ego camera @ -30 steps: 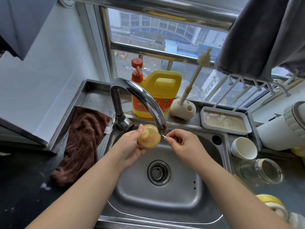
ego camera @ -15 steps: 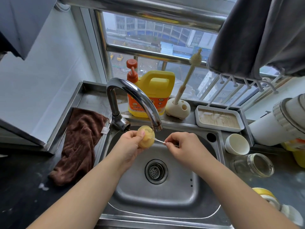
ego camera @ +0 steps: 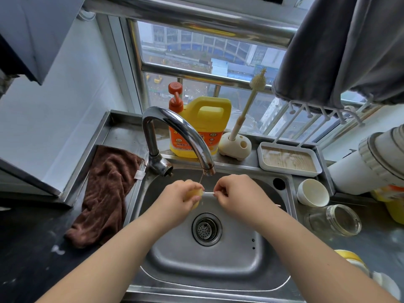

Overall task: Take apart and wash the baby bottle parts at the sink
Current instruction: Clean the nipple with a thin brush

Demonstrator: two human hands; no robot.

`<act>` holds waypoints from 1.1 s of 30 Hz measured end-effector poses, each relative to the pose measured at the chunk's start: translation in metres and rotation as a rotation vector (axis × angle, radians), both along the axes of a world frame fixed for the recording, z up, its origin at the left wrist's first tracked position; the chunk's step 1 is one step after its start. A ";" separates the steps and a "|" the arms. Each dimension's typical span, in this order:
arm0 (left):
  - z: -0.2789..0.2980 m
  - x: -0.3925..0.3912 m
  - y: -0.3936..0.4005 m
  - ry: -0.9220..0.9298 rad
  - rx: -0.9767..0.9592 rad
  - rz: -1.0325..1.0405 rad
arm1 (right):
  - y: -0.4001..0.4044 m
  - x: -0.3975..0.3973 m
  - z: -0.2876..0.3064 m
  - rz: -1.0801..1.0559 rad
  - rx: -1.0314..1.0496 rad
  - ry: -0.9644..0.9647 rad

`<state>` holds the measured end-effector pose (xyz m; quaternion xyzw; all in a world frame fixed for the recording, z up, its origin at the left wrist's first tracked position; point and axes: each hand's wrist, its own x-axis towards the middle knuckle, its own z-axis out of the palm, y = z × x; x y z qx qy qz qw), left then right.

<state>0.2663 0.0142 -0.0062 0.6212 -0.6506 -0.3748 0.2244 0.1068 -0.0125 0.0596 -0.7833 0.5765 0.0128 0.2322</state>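
Observation:
Over the steel sink (ego camera: 218,272), just below the faucet spout (ego camera: 207,169), my left hand (ego camera: 177,200) grips a yellowish bottle teat (ego camera: 193,196), mostly hidden by the fingers. My right hand (ego camera: 236,195) pinches a thin white stick (ego camera: 208,193) whose tip reaches into the teat. A thin trickle of water falls from the spout between the hands. A clear glass bottle (ego camera: 334,221) lies on its side on the counter to the right.
Behind the sink stand a yellow detergent jug (ego camera: 205,125), a bottle brush in its holder (ego camera: 235,145) and a white tray (ego camera: 288,159). A white cup (ego camera: 312,192) sits right of the sink, a brown towel (ego camera: 107,193) lies left. Grey cloth hangs above right.
Both hands have dropped a little under the spout and come closer together. The teat is now more covered by my left fingers, with the stick pushed into it.

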 end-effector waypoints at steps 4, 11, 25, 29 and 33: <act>0.008 -0.001 -0.005 -0.012 -0.108 0.014 | -0.001 0.007 -0.006 0.030 -0.049 0.006; 0.011 0.006 -0.019 -0.041 -0.237 -0.005 | -0.013 0.007 -0.002 0.024 -0.066 -0.120; 0.012 0.014 -0.020 0.001 -0.212 0.031 | -0.024 0.001 -0.008 -0.018 -0.012 -0.214; 0.012 0.009 -0.018 0.046 -0.193 -0.018 | -0.019 0.005 -0.014 -0.003 0.004 -0.236; 0.010 0.015 -0.017 0.077 -0.154 0.038 | -0.023 -0.008 -0.009 -0.035 0.061 -0.263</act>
